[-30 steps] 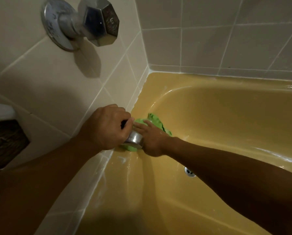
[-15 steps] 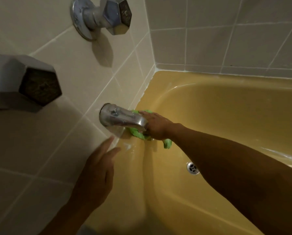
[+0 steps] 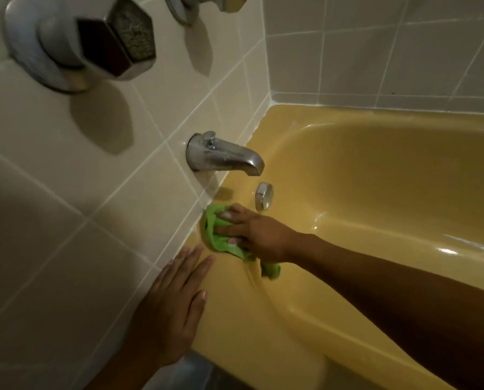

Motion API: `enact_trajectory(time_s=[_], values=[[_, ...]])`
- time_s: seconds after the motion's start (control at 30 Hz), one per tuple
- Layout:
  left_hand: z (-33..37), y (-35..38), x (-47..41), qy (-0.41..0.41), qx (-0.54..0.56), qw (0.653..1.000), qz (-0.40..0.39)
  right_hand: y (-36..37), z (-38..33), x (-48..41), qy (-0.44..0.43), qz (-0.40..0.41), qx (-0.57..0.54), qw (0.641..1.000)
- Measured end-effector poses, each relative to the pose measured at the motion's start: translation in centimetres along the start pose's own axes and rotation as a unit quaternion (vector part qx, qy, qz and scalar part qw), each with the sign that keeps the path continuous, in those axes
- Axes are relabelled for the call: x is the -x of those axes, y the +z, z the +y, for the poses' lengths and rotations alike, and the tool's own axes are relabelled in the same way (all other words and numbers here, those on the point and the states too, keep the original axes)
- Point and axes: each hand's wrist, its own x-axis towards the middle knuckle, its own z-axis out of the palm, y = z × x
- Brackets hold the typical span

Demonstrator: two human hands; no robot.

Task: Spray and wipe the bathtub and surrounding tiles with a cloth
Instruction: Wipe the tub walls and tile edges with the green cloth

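Note:
The yellow bathtub (image 3: 376, 192) fills the right side, with beige wall tiles (image 3: 80, 170) on its left and behind it. My right hand (image 3: 259, 235) reaches across the tub and presses a green cloth (image 3: 215, 242) onto the tub's rim where it meets the tiled wall, just below the chrome spout (image 3: 224, 157). Its fingers lie spread on top of the cloth, and a tail of cloth hangs out under the palm. My left hand (image 3: 170, 311) rests flat on the rim nearer to me, fingers straight, holding nothing. No spray bottle is in view.
Two large chrome tap handles (image 3: 114, 43) (image 3: 207, 4) stick out of the wall above the spout. A round chrome overflow knob (image 3: 264, 196) sits on the tub's inner wall beside my right hand. Grey tiles (image 3: 376, 52) back the tub.
My right hand slid the cloth from under the spout down along the rim toward me. My left hand let go of the spout a second ago and now lies flat on the rim.

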Motion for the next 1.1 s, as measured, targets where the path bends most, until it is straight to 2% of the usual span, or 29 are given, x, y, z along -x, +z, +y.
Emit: enact_trajectory(time_s=[0.17, 0.4, 0.53, 0.63, 0.77, 0.9, 1.0, 1.1], values=[[0.5, 0.6, 1.9, -0.035, -0.003, 0.999, 0.028, -1.7, -0.2, -1.6, 0.1, -0.039, 0.057, 0.993], [1.6, 1.2, 3.2, -0.106, -0.004, 0.993, 0.049, -0.2, -3.7, -0.7, 0.073, -0.101, 0.052, 0.991], [2.0, 1.6, 3.8, -0.131, 0.013, 0.989, 0.074, -1.0, -4.5, -2.8, 0.142, -0.098, 0.051, 0.984], [2.3, 2.0, 3.9, -0.15, 0.051, 0.982, 0.102, -0.7, -5.9, -3.3, 0.177, -0.085, 0.071, 0.978], [2.7, 2.1, 4.1, -0.179, 0.124, 0.965, 0.148, 0.0, -8.6, -0.3, 0.107, -0.107, 0.097, 0.984], [2.5, 1.7, 5.1, -0.177, 0.188, 0.954, 0.15, 0.7, -9.3, 2.6, 0.092, -0.115, 0.04, 0.988], [2.0, 1.6, 6.3, -0.191, 0.234, 0.944, 0.128, 0.6, -9.5, 1.6, 0.13, -0.109, 0.053, 0.984], [1.5, 1.4, 7.4, -0.204, 0.279, 0.93, 0.122, 0.7, -9.5, -1.5, 0.205, -0.097, 0.078, 0.971]])
